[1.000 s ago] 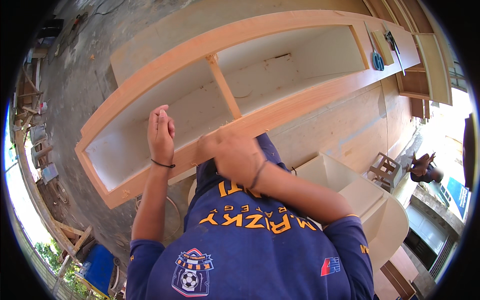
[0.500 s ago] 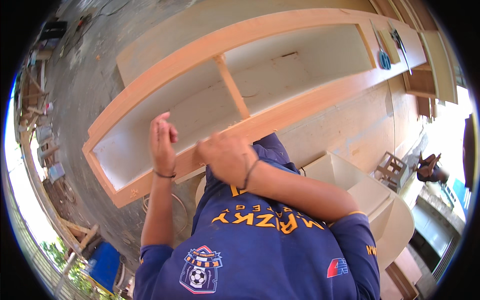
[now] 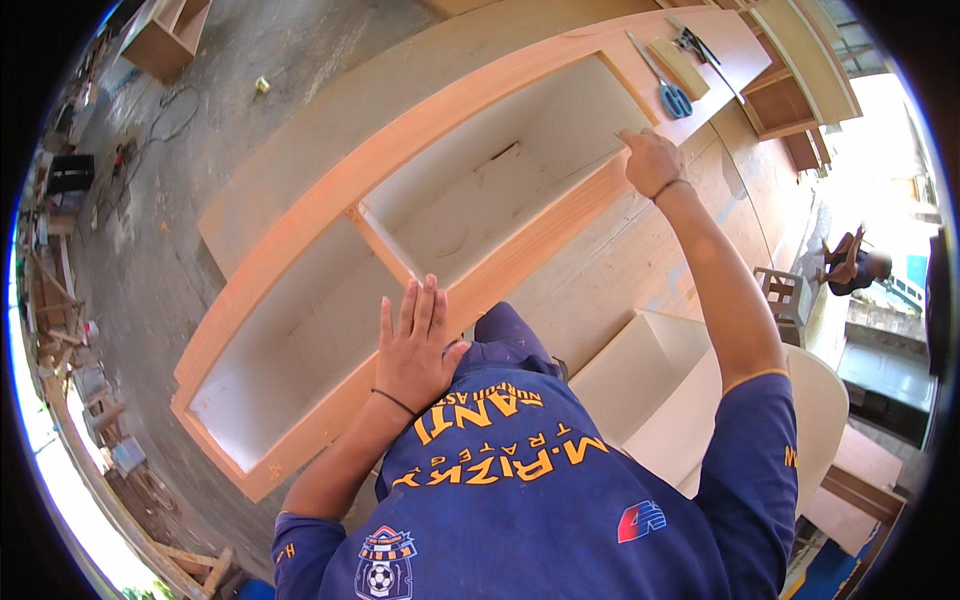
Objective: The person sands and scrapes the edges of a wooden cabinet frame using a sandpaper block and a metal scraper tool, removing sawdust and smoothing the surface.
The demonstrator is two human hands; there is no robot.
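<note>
A long wooden cabinet frame (image 3: 300,205) lies in front of me, white inside, with a crossbar (image 3: 383,245) between its two compartments. My left hand (image 3: 415,340) lies on the near rail beside the crossbar, its fingers stretched and spread. At the far right end of that rail is my right hand (image 3: 652,160), fingers curled together by the compartment's corner. Whatever it pinches, if anything, is too small to make out. Blue-handled scissors (image 3: 675,100) lie just beyond it on the end panel, alongside a wooden strip (image 3: 680,68) and a black-handled tool (image 3: 695,42).
Wooden cabinet pieces (image 3: 800,60) stand at the far right. White curved panels (image 3: 650,370) are close by my right side. A person (image 3: 855,265) crouches beyond a stool (image 3: 785,295). Another wooden box (image 3: 165,38) sits on the floor at the far left, near a cable.
My right hand has swung from the near rail's middle out to its far right end. My left hand has come down from above the left compartment onto the near rail, and the view has shifted.
</note>
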